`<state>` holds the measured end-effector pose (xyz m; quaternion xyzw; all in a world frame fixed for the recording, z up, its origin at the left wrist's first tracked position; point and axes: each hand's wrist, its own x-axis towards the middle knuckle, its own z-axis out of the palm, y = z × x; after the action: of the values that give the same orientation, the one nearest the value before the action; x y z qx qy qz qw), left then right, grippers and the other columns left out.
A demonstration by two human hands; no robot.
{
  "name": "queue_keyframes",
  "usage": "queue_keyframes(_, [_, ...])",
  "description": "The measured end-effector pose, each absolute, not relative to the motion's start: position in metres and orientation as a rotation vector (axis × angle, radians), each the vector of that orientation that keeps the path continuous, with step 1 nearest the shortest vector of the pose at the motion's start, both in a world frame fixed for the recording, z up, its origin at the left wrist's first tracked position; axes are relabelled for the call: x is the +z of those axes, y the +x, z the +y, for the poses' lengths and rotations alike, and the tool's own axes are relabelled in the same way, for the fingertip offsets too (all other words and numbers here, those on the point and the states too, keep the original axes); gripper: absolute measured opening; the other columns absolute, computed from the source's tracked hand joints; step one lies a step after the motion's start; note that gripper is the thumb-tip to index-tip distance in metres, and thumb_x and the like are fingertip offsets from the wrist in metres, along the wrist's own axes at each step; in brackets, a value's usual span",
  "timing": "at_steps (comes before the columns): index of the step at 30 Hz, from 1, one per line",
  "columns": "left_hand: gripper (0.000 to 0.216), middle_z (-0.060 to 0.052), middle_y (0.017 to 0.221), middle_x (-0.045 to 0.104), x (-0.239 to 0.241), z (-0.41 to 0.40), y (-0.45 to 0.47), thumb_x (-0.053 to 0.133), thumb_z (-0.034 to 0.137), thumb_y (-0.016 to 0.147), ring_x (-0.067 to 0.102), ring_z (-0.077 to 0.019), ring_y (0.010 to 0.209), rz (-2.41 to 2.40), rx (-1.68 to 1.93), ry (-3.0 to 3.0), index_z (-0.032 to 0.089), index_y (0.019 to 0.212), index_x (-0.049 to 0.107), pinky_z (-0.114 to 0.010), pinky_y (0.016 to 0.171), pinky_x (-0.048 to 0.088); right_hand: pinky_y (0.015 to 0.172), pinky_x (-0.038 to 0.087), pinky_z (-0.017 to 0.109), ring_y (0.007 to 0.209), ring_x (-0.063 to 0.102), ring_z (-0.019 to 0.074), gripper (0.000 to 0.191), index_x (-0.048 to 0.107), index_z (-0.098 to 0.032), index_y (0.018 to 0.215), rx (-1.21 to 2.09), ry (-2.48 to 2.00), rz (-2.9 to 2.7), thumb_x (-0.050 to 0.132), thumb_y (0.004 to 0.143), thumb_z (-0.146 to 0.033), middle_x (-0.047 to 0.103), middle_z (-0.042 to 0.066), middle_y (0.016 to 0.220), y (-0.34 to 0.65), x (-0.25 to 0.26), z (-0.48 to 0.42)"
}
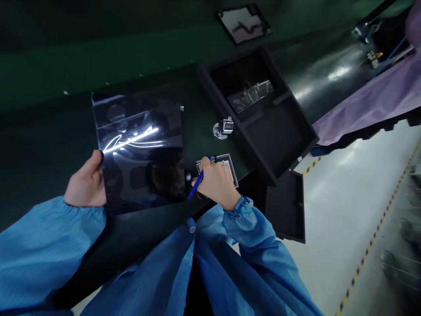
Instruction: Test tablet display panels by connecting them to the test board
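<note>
Left of the black tray, the left hand has its fingers hidden behind the glossy panel, and the right hand covers part of a printed card. Digits on the counter beside the tray are too small to read. Right of it, pink cloth is cut off by the edge.

Panel at left over bench, left hand at its left edge, card right of panel, pen in right hand over card, counter beyond card, tray right of counter, film in tray's far compartment, slab beyond tray
</note>
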<state>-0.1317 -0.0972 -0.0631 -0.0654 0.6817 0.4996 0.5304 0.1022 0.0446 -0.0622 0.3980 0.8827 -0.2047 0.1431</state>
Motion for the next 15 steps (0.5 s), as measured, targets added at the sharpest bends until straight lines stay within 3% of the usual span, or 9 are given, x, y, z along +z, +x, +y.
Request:
queue_keyframes(5, [0.067, -0.003, 0.119, 0.070, -0.071, -0.098, -0.137, 0.050, 0.062, 0.087, 0.051, -0.0351, 0.131, 1.692, 1.185, -0.120, 0.029, 0.145, 0.051, -0.052, 0.099, 0.054, 0.065, 0.041, 0.025, 0.068, 0.061, 0.0136, 0.011, 0.056, -0.021, 0.085, -1.042, 1.195, 2.818, 0.066, 0.082, -0.024, 0.066, -0.004, 0.075, 0.121, -0.069, 0.071])
queue_keyframes(7, [0.070, -0.001, 0.122, 0.069, -0.073, -0.097, -0.143, 0.057, 0.064, 0.080, 0.045, -0.0339, 0.137, 1.894, 1.153, -0.066, 0.027, 0.139, 0.056, -0.047, 0.099, 0.054, 0.071, 0.046, 0.026, 0.078, 0.062, 0.0142, 0.007, 0.055, -0.021, 0.089, -0.942, 1.510, 3.033, 0.061, 0.086, -0.023, 0.071, -0.001, 0.097, 0.128, -0.074, 0.085])
queue_keyframes(10, [0.073, 0.006, 0.129, 0.065, -0.071, -0.093, -0.155, 0.061, 0.062, 0.070, 0.025, -0.0304, 0.147, 2.178, 1.164, 0.012, 0.027, 0.134, 0.059, -0.041, 0.103, 0.051, 0.073, 0.048, 0.029, 0.092, 0.061, 0.0173, 0.012, 0.056, -0.021, 0.100, -0.654, 1.667, 3.179, 0.058, 0.088, -0.022, 0.063, 0.003, 0.130, 0.133, -0.081, 0.105])
queue_keyframes(13, [0.078, 0.013, 0.135, 0.059, -0.063, -0.091, -0.175, 0.050, 0.067, 0.066, 0.019, -0.0281, 0.148, 2.353, 1.184, 0.105, 0.030, 0.134, 0.058, -0.034, 0.113, 0.037, 0.069, 0.048, 0.029, 0.101, 0.060, 0.0193, 0.020, 0.058, -0.020, 0.112, -0.537, 1.536, 3.161, 0.055, 0.093, -0.026, 0.060, 0.003, 0.137, 0.132, -0.086, 0.118])
queue_keyframes(15, [0.090, 0.017, 0.143, 0.051, -0.053, -0.089, -0.196, 0.039, 0.070, 0.065, 0.018, -0.0264, 0.148, 2.443, 1.065, 0.218, 0.033, 0.147, 0.044, -0.032, 0.116, 0.030, 0.068, 0.048, 0.029, 0.106, 0.059, 0.0206, 0.027, 0.058, -0.018, 0.120, -0.482, 1.492, 3.132, 0.052, 0.096, -0.029, 0.064, 0.005, 0.130, 0.130, -0.086, 0.123])
